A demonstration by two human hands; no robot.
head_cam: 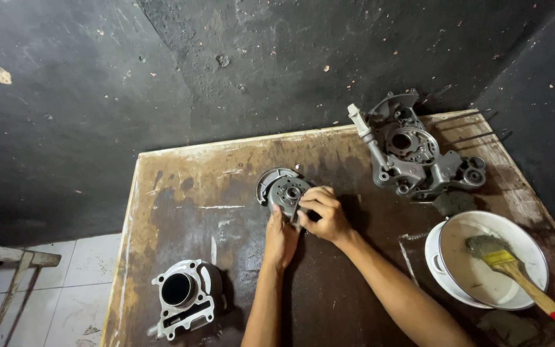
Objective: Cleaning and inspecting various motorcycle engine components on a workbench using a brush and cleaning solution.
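Head view: stained wooden table (181,212) as bench. Crankcase half (412,154) parked at two o'clock, white basin (534,247) with brush (515,270) at four, cylinder block (184,295) at seven, all apart from the work. At centre, round engine cover (282,189) tilted on edge, steadied by left hand (281,241), right hand (325,215) curled onto its rim; exact pinch hidden.
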